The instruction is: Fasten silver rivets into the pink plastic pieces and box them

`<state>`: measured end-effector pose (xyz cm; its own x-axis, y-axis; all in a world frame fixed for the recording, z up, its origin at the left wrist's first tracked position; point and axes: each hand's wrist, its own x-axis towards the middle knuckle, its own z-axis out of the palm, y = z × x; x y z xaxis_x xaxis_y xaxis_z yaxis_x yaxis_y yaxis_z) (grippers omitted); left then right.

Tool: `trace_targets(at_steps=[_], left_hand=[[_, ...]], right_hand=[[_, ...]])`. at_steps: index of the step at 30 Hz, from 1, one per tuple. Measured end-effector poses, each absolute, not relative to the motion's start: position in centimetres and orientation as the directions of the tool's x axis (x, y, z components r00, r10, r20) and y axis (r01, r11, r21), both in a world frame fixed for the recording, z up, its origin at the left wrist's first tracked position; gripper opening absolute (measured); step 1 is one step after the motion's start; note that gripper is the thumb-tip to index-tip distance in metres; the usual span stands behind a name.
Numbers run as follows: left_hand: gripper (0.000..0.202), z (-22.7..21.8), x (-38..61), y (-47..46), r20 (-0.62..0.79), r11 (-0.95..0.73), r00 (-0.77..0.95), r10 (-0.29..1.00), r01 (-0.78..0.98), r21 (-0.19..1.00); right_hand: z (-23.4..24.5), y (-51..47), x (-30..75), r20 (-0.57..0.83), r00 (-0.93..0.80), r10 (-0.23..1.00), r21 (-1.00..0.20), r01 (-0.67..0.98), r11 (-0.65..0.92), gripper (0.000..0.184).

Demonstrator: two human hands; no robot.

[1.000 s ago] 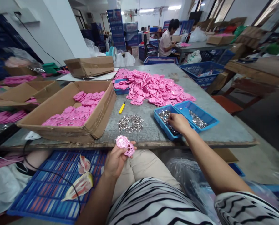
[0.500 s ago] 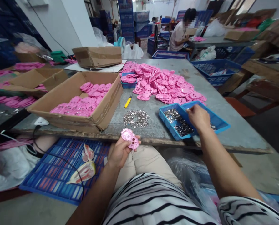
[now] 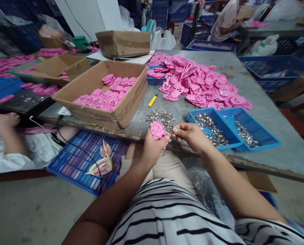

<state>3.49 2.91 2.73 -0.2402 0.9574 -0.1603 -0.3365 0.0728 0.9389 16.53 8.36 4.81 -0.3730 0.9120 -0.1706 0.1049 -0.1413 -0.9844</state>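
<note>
My left hand (image 3: pixel 153 146) grips a pink plastic piece (image 3: pixel 157 130), roundish with small holes, just over the table's front edge. Close to its right side, my right hand (image 3: pixel 189 135) is pinched, thumb against forefinger; whatever is between the fingertips is too small to make out. Behind the pink piece lies a ring-shaped heap of small shiny metal parts (image 3: pixel 160 117). Right of my right hand, two blue trays (image 3: pixel 233 143) hold more small metal parts, one tray overlapping the other.
A large heap of pink pieces (image 3: pixel 205 81) covers the table's back. At left stands a cardboard box (image 3: pixel 126 114) with pink pieces inside. A yellow-handled tool (image 3: pixel 152 101) lies between. Fruit peel (image 3: pixel 101 166) rests on a blue crate (image 3: pixel 72 177). Another person's hands (image 3: pixel 7 120) show at far left.
My right hand has left the blue trays and come over beside the pink piece. My left hand has turned the piece over, and the view has swung right and down.
</note>
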Motion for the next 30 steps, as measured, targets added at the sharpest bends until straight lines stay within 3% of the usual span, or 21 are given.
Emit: trace_targets(at_steps=[5, 12, 18, 22, 26, 30], left_hand=[[0.029, 1.7, 3.6, 3.4, -0.067, -0.019, -0.334, 0.94, -0.248, 0.969], [0.033, 1.1, 3.5, 3.7, -0.137, 0.027, -0.407, 0.903, -0.265, 0.964], [0.028, 0.9, 3.1, 3.8, -0.078, -0.026, -0.438, 0.895, -0.226, 0.974], [0.032, 0.7, 3.1, 3.8, -0.087, -0.019, -0.445, 0.891, -0.227, 0.974], [0.034, 1.5, 3.1, 3.4, -0.136, -0.002, -0.334, 0.933, -0.383, 0.924], [0.024, 2.6, 2.7, 3.3, -0.21, 0.075, -0.136, 0.968, -0.646, 0.759]], right_hand=[[4.5, 8.2, 16.0, -0.151, -0.383, 0.911, -0.978, 0.191, -0.082, 0.045], [4.4, 7.2, 15.1, -0.051, -0.341, 0.939, -0.941, 0.33, 0.068, 0.047], [3.9, 6.7, 14.8, -0.108, -0.322, 0.941, -0.984, 0.17, -0.055, 0.042], [3.7, 7.0, 15.1, -0.07, -0.319, 0.945, -0.973, 0.233, 0.006, 0.039], [3.9, 7.2, 15.6, -0.014, -0.314, 0.949, -0.949, 0.302, 0.086, 0.036], [4.0, 7.1, 15.7, 0.08, -0.3, 0.951, -0.95, 0.266, 0.164, 0.033]])
